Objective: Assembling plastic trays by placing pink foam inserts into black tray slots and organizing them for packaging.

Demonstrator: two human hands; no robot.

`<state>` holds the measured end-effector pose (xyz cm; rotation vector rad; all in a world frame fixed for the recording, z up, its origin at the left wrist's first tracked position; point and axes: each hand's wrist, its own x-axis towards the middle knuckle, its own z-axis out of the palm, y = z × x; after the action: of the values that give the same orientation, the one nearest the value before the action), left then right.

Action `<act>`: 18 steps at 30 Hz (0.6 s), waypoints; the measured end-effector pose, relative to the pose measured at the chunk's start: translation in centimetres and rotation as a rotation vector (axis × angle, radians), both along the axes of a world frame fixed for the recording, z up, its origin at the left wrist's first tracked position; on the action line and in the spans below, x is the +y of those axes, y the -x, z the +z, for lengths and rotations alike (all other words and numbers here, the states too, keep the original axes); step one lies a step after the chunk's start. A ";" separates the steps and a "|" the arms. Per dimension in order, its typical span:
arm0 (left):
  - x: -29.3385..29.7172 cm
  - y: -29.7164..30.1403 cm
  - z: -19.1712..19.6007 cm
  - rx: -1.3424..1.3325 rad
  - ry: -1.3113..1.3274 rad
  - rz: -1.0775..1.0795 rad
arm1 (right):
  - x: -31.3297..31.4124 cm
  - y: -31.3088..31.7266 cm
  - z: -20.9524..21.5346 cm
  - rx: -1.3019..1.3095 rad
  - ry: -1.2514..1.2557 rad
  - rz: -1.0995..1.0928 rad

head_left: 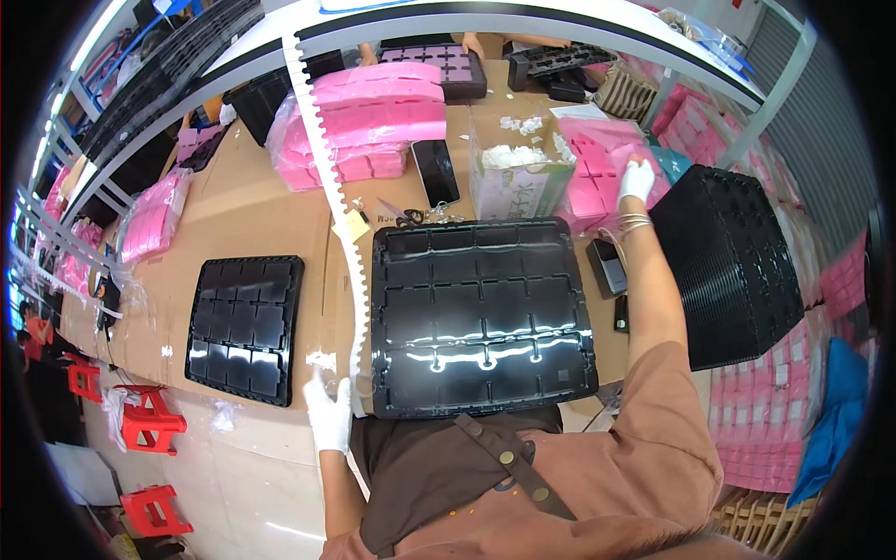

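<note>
A black plastic tray with moulded compartments lies on the table right in front of me. My left hand, in a white glove, is at the table's front edge beside a white notched strip; its thumb and fingers are apart, holding nothing. At the right my gloved right hand reaches to a stack of pink foam pads. Its fingers are closed at the edge of a pink foam sheet, and the fingertips are partly hidden. A second, smaller-looking black tray lies to the left.
A tall stack of black trays stands at right. Beyond my tray are a carton with white scraps, a phone, scissors and bagged pink foam. Across the table, another person's hands touch a tray. A shelf beam spans above.
</note>
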<state>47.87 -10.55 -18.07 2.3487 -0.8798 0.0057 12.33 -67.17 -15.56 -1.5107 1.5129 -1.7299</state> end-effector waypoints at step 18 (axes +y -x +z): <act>-13.4 2.5 4.4 1.783 0.296 -0.282 | 32.4 -6.2 5.1 0.797 -0.029 0.592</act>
<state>45.40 -23.99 -13.70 1.0925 -0.1673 -1.6041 18.54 -34.81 -10.50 -2.4745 1.1632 -0.7880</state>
